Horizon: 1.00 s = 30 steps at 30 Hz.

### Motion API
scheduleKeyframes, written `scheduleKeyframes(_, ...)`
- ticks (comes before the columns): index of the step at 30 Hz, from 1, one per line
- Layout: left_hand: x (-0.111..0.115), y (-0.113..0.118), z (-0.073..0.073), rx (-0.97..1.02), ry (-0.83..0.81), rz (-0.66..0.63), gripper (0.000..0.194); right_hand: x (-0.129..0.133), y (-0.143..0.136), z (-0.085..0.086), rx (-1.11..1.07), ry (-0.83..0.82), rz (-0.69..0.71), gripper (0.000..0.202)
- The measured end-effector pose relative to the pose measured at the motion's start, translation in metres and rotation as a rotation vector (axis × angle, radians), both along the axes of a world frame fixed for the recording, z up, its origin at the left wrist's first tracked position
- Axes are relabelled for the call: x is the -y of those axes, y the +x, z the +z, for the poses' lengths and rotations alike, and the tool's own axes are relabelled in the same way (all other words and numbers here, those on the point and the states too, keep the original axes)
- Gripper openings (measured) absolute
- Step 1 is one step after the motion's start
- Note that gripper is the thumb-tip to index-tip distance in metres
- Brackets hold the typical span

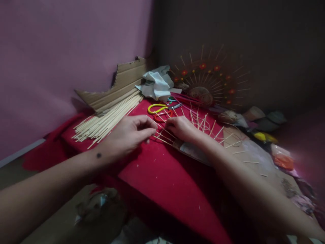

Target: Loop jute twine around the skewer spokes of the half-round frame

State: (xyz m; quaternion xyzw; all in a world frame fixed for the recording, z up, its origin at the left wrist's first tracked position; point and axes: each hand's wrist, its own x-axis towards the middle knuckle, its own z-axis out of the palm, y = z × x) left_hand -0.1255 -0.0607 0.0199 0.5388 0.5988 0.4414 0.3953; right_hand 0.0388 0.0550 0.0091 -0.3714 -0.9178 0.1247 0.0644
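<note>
Thin wooden sticks [165, 138] spread like a fan from a cardboard piece [194, 151] on the red cloth. At the fan's left side, my left hand [130, 132] is closed in a pinch, thumb and forefinger on the end of a stick. My right hand [182, 128] bends over the sticks near the cardboard, its fingers curled together. What its fingertips hold is hidden. Thin thread [200, 123] loops loosely among the sticks to the right. Scissors with yellow and red handles [157, 109] lie just beyond both hands.
A bundle of long sticks [111, 117] lies at left, by torn cardboard [124, 79] and a crumpled pale cloth or paper [157, 83]. A stick sunburst with red flowers [203, 66] stands behind. Thread balls [228, 116] and packets [283, 161] line the right. The red cloth's edge [162, 206] is nearest me.
</note>
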Motion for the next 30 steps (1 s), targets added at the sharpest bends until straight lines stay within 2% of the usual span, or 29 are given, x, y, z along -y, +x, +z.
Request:
scheduleKeyframes(2,-0.027,-0.003,0.002,-0.271,0.205,-0.047,0.011,0.000,0.000,-0.001,-0.014,-0.006,-0.001,0.022)
scheduleKeyframes(3,-0.042,-0.005,0.001,-0.392,0.257,-0.082,0.010,-0.001,0.000,-0.002,-0.020,0.000,0.003,0.022)
scheduleKeyframes(5,-0.068,-0.006,-0.003,-0.571,0.254,-0.197,0.008,-0.002,0.001,-0.004,-0.028,0.028,0.027,0.021)
scheduleKeyframes(8,-0.091,-0.006,-0.011,-0.645,0.164,-0.328,0.007,-0.005,0.004,-0.009,-0.039,0.069,0.057,0.020)
scheduleKeyframes(13,-0.091,-0.004,-0.016,-0.572,0.058,-0.393,0.009,-0.008,0.006,-0.013,-0.096,0.047,0.043,0.020)
scheduleKeyframes(18,-0.087,-0.002,-0.018,-0.578,0.119,-0.391,0.013,-0.006,0.003,-0.011,-0.231,0.001,-0.044,0.014)
scheduleKeyframes(21,-0.088,-0.003,-0.023,-0.575,0.179,-0.402,0.011,0.003,0.012,0.001,-0.329,0.006,-0.130,0.012)
scheduleKeyframes(24,-0.090,-0.007,-0.027,-0.585,0.188,-0.447,0.009,0.023,0.039,0.025,-0.402,0.006,-0.164,0.010)
scheduleKeyframes(27,-0.091,-0.009,-0.029,-0.574,0.176,-0.466,0.010,0.056,0.081,0.049,-0.411,0.045,-0.186,0.010)
scheduleKeyframes(29,-0.091,-0.009,-0.028,-0.505,0.157,-0.459,0.008,0.083,0.113,0.057,-0.401,0.145,-0.224,0.011)
scheduleKeyframes(30,-0.090,-0.008,-0.028,-0.406,0.119,-0.428,0.008,0.097,0.128,0.057,-0.414,0.208,-0.297,0.011)
